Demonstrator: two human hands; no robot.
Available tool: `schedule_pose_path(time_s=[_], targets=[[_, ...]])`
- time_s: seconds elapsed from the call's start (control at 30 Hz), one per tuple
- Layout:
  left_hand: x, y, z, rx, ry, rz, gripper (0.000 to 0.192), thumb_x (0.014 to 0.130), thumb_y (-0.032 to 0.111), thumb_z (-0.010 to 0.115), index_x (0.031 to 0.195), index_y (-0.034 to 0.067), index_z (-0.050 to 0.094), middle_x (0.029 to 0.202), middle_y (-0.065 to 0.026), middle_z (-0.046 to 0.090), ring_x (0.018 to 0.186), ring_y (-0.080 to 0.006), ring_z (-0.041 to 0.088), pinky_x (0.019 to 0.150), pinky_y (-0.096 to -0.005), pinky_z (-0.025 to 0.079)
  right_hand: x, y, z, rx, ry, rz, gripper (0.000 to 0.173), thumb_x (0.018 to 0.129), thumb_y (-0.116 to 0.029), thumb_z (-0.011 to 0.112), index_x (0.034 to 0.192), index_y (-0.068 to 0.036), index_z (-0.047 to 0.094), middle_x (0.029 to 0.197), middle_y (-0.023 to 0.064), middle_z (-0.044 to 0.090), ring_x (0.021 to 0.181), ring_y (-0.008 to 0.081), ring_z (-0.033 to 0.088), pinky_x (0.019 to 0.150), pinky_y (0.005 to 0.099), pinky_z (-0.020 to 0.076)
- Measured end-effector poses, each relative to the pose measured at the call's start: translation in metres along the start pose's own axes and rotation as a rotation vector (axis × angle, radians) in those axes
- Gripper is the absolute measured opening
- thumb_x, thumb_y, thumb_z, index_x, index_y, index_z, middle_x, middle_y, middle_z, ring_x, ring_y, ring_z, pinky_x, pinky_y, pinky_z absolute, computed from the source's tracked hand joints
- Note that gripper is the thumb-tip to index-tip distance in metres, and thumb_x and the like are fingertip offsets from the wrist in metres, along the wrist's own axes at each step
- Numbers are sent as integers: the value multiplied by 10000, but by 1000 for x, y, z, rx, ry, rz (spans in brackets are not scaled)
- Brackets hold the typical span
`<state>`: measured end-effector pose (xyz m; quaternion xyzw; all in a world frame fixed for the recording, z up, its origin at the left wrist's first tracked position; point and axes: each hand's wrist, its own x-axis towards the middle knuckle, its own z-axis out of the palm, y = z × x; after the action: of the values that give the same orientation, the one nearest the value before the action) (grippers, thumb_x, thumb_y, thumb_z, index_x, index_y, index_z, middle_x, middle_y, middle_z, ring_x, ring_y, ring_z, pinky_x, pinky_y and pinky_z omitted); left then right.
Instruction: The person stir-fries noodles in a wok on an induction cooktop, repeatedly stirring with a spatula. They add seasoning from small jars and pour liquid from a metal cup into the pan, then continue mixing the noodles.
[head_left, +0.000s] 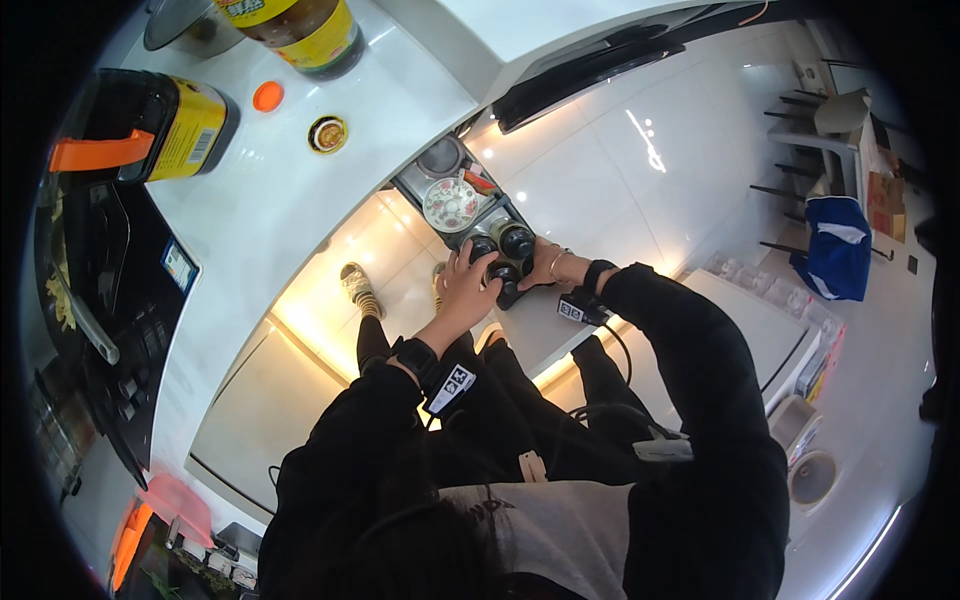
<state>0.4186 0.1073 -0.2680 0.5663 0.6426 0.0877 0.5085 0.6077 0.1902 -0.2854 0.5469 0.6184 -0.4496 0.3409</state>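
Note:
A narrow pull-out drawer (411, 182) extends below the counter, holding several black-lidded jars at its near end. My left hand (466, 289) reaches over them from the left, with thumb and finger about the lid of the front jar (505, 274). Another fingertip rests by the left jar (480, 246). On the right, my right hand (547, 262) is against the side of the front jar and the right jar (516, 238); its grip is partly hidden. Farther back in the drawer are a floral dish (450, 204), a red packet (480, 182) and a round grey container (441, 156).
On the white counter (255, 202) stand two large sauce bottles, one upright (315, 45) and one with an orange handle (187, 124). An orange cap (268, 97) lies nearby. A pan (56, 277) with food sits at far left. Another person's foot (360, 289) is beside the drawer.

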Motion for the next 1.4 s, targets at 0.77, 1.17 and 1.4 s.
schedule_pose_path(time_s=[0.77, 1.17, 1.4], targets=[[-153, 91, -201, -691, -134, 513, 841, 738, 1, 724, 1416, 176, 259, 1383, -119, 330, 1217, -203, 423, 963, -316, 433, -321, -178, -152, 362, -97, -391, 585, 773, -318, 714, 1234, -34, 491, 842, 65, 596, 748, 106, 535, 608, 225, 428], [-301, 67, -368, -916, 574, 710, 780, 846, 87, 633, 1437, 95, 124, 1380, -120, 322, 1233, -204, 407, 939, -346, 461, -364, -417, -112, 519, 138, -1233, 723, 770, -156, 749, 1336, -38, 315, 1248, 84, 496, 1144, 183, 486, 922, 335, 442], [-352, 19, -486, -902, 805, 730, 788, 881, 284, 592, 1450, 21, 115, 1494, -190, 158, 1389, -267, 166, 1112, -349, 165, -360, -528, -101, 389, 237, -1234, 574, 738, -235, 753, 1184, -18, 464, 952, 58, 606, 868, 119, 555, 774, 252, 449]])
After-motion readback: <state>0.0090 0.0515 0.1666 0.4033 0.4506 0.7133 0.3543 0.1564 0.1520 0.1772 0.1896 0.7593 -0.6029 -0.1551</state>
